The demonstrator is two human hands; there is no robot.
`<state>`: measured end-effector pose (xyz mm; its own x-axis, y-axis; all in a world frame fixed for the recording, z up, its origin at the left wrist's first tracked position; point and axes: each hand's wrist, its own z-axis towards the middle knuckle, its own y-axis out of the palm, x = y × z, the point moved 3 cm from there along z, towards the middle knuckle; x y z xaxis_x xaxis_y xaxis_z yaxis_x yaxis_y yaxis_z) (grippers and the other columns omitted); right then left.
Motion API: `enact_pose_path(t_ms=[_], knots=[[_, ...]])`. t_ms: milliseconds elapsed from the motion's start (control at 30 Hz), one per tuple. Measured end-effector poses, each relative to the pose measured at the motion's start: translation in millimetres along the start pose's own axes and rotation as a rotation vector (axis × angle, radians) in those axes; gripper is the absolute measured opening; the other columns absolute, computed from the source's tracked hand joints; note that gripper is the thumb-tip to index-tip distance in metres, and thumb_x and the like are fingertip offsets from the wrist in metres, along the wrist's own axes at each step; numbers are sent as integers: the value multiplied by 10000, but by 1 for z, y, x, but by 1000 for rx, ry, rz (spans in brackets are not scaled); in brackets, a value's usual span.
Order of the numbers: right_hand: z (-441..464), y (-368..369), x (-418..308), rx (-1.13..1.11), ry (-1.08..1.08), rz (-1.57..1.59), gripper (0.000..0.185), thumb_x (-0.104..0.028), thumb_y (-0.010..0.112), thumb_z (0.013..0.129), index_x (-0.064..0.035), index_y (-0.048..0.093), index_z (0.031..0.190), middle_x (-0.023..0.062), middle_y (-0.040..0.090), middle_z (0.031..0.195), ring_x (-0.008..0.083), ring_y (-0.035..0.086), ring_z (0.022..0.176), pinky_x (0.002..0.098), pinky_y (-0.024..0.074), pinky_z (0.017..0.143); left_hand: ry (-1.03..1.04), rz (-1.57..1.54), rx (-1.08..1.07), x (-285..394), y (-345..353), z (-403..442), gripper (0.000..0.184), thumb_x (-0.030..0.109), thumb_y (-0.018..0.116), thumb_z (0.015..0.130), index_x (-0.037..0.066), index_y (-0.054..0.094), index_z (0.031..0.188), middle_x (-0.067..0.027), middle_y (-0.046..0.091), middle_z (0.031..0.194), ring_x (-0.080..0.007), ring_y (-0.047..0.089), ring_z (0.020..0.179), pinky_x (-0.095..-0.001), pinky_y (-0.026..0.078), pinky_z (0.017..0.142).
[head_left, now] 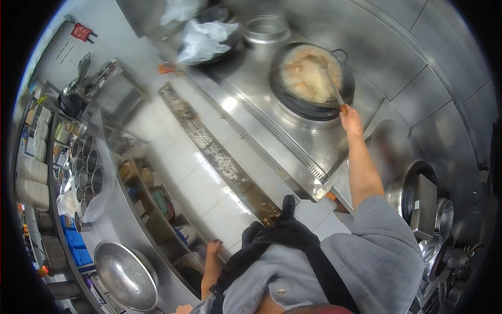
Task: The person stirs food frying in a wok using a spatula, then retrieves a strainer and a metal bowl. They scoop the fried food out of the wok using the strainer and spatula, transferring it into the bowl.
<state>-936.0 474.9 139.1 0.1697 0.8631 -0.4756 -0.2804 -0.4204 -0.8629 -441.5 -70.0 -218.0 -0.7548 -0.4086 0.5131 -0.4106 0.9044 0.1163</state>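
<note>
A dark wok (308,107) sits on the steel range at the upper centre, holding pale bubbling food (310,76) with orange bits. My right hand (351,119) is closed around the brown handle end of a long metal utensil (332,86), whose far end dips into the food. Low on the left side of my body, beside the counter edge, my left hand (214,247) hangs away from the wok; its fingers look curled, but whether they hold anything is too small to tell.
A large steel colander (126,275) stands on the left counter (117,225), near several metal canisters (83,178). Plastic bags (208,39) cover another wok behind the range. Stacked plates (32,194) fill the left shelves. Pans (444,217) stand at the right. A floor grate (219,157) runs between the counters.
</note>
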Motion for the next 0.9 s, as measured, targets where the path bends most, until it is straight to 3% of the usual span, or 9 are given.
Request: enact_pose_path(t_ms=[67,267,400,467,500,567,633,733,900], knots=[[-9,-20,12,20,-1,37,440,-219,613,785,-83,562,1201,226,605,1065,366,565,1030,408,439,901,209,573,128,15,16,-8,286,123,605,784,33,605,1055,-49,571,711,-164,542,582,-343,459,480],[-11,-63,25,44,-13,34,419,-210,588,803,-73,562,1198,213,608,1062,366,566,1023,424,437,891,81,821,29,1,16,-11,251,146,600,784,60,634,1017,-81,591,737,-198,563,601,-369,481,521],[15,-62,33,50,-8,45,417,-203,582,809,-71,554,1203,219,597,1073,374,542,1051,417,418,913,118,834,-14,-15,8,-14,247,156,590,787,53,646,1004,-91,619,795,-212,595,654,-367,505,541],[29,-41,53,160,-108,-104,379,-198,563,838,-80,563,1199,200,652,925,359,639,817,420,507,723,115,1004,16,-19,6,-10,259,162,583,788,36,647,1005,-101,638,840,-227,618,693,-360,528,567],[27,-32,53,156,-110,-102,379,-198,563,838,-80,563,1199,200,652,925,359,639,817,420,507,723,112,1003,20,-15,9,-14,259,162,583,788,36,647,1005,-101,638,840,-227,618,693,-360,528,567],[16,0,63,-140,358,450,354,-226,554,856,-144,568,1200,128,606,704,250,582,515,374,475,453,85,868,17,-5,15,-19,289,155,586,776,36,643,1033,-115,642,843,-231,622,690,-352,543,585],[1,35,57,-175,506,852,359,-222,543,875,-149,543,1227,56,515,614,141,453,395,289,366,324,135,890,72,-3,19,-20,300,155,593,769,37,644,1040,-114,643,833,-226,622,688,-350,534,561],[-17,70,33,-163,625,1252,193,-216,552,868,-47,576,960,78,537,620,167,468,406,280,364,333,164,879,112,2,23,-21,320,155,609,757,33,646,1049,-110,639,805,-213,615,665,-346,511,515],[-34,81,-4,-237,668,1321,152,-210,566,860,-60,554,877,81,532,613,164,468,407,268,356,326,241,830,101,-7,9,-19,324,161,623,747,14,651,1035,-96,619,735,-192,571,574,-337,470,469]])
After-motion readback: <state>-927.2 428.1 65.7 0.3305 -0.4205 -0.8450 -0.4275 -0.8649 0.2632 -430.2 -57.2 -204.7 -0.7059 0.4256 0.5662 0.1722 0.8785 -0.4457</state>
